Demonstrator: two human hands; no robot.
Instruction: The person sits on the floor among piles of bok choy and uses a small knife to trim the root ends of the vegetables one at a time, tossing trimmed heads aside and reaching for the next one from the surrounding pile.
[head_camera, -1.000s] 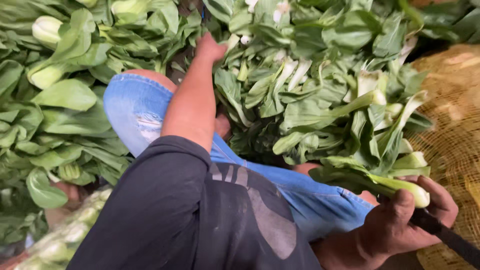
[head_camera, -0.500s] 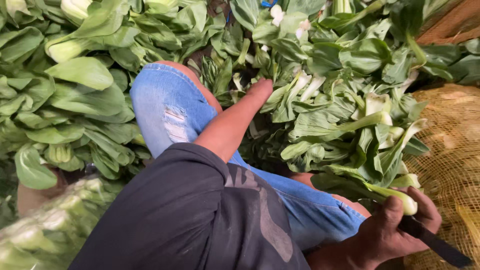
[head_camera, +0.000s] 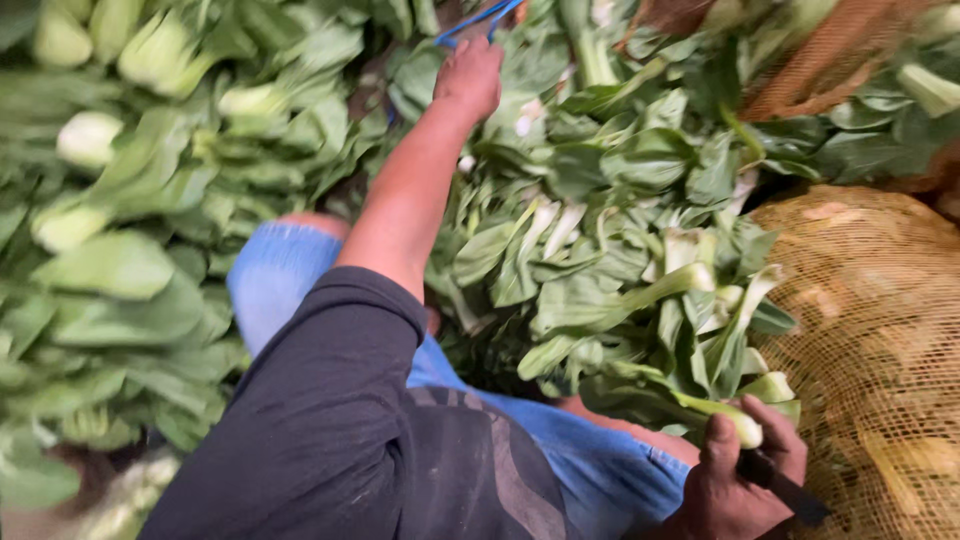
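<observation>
From the head camera, looking straight down: the left hand is stretched far forward at the end of a long bare arm, fingers curled over the greens at the top of the heap, right beside a thin blue strap; whether it actually grips a leaf or the strap, I cannot tell. The right hand sits low and close to the body, closed around a dark knife handle and pinning a bok choy stalk under the thumb. That stalk's long axis runs up and left from the fist, pale base at the thumb, leaves fanning toward the pile. So the right hand is the nearer one, already on the stalk. A mesh sack lies just right of it, blue jeans below.
</observation>
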